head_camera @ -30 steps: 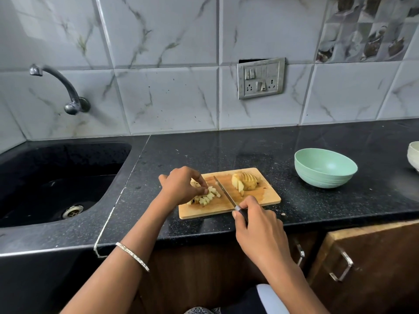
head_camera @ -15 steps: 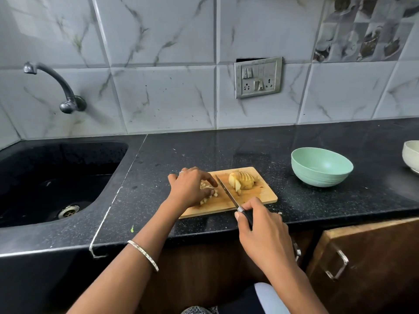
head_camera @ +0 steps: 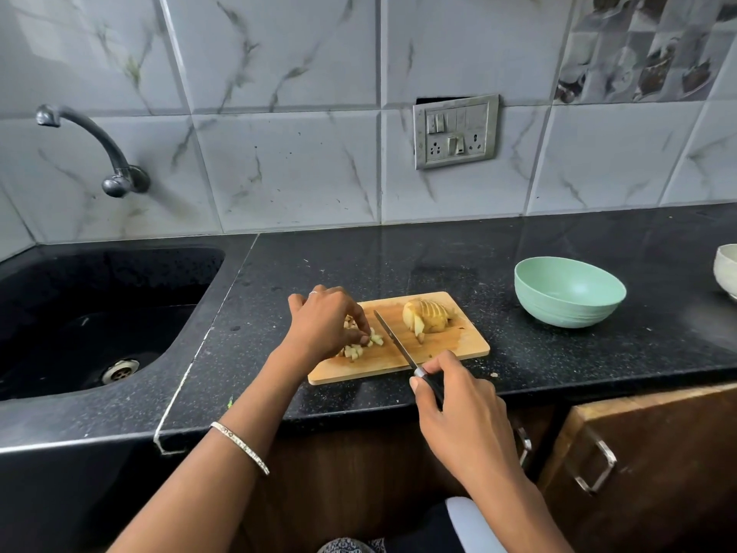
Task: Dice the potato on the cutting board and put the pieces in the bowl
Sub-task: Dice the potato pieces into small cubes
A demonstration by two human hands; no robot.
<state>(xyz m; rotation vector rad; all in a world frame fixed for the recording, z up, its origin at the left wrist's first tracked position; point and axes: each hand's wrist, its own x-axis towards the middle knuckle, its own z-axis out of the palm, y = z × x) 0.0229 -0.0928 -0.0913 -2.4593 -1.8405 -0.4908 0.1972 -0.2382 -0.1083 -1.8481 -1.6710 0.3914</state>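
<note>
A wooden cutting board lies on the black counter near its front edge. A sliced potato half sits on the board's far right part. A pile of diced potato pieces lies on the left part, and my left hand is curled over it, fingertips pinching pieces. My right hand grips the black handle of a knife, whose blade lies across the middle of the board between the pile and the potato half. The mint-green bowl stands empty to the right of the board.
A black sink with a wall tap is at the left. A white bowl sits at the far right edge. Wooden cabinet doors with metal handles are below the counter. A socket plate is on the tiled wall.
My left hand has closed more tightly over the diced pieces, gathering them. The knife and right hand have stayed almost still on the board.
</note>
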